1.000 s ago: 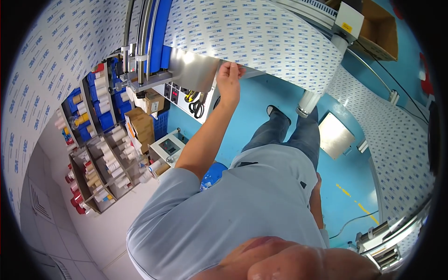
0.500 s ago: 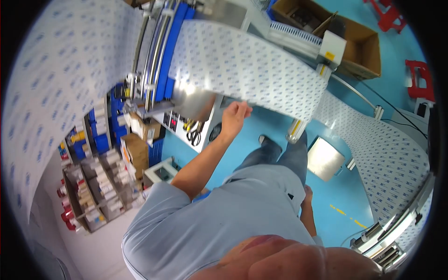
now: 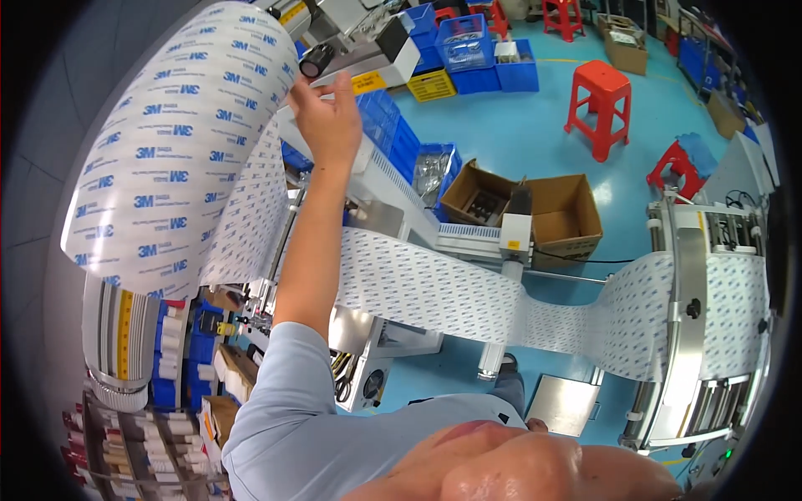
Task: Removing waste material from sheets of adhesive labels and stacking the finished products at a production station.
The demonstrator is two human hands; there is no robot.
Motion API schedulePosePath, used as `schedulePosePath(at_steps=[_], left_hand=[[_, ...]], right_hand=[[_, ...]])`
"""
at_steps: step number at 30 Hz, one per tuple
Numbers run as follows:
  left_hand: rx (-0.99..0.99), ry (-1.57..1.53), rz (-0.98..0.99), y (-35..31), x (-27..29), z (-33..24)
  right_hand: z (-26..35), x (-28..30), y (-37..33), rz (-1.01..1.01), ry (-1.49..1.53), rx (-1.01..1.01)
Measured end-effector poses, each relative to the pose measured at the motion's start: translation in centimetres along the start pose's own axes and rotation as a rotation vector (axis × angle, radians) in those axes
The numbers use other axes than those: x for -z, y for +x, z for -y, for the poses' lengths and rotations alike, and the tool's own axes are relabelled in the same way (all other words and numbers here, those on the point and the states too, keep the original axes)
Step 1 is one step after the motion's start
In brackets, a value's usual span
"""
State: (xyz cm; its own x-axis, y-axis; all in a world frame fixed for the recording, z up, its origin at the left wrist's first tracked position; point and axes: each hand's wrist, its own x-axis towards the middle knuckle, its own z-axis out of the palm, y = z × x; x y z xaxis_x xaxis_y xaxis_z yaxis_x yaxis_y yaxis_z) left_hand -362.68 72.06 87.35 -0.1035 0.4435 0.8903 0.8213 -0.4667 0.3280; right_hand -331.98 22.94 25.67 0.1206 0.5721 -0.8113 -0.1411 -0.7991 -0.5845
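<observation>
My left arm stretches up and away, and my left hand (image 3: pixel 328 121) is at the far edge of a large roll of white sheet with blue print (image 3: pixel 175 159). Its fingers are apart and hold nothing that I can see; whether the fingertips touch the roll cannot be made out. Just beyond them sits a black knob (image 3: pixel 317 62) on a machine part. From the roll the printed web (image 3: pixel 426 280) runs to the right, across a roller bar (image 3: pixel 491 361). Only a sliver of my right hand (image 3: pixel 537 426) shows, low beside my body, its fingers hidden.
At the right the web enters a metal roller frame (image 3: pixel 689 309). Open cardboard boxes (image 3: pixel 572 209) and blue crates (image 3: pixel 464 42) stand beyond the web. A red stool (image 3: pixel 599 108) is on the blue floor. A divided rack of small rolls (image 3: pixel 142 451) is at lower left.
My left hand has moved from the web's near edge up to the far edge of the big roll. The view has tilted upward, showing more of the room. My right hand stays low.
</observation>
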Motion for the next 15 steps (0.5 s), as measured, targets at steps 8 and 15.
schedulePosePath(at_steps=[8,15], left_hand=[[0.072,0.304,-0.008,3.2,0.9,0.2],[0.111,0.302,0.014,3.3,2.0,0.7]], right_hand=[[-3.8,1.5,-0.2,-0.071,0.38,-0.191],[4.3,1.8,-2.2,0.035,0.252,-0.193]])
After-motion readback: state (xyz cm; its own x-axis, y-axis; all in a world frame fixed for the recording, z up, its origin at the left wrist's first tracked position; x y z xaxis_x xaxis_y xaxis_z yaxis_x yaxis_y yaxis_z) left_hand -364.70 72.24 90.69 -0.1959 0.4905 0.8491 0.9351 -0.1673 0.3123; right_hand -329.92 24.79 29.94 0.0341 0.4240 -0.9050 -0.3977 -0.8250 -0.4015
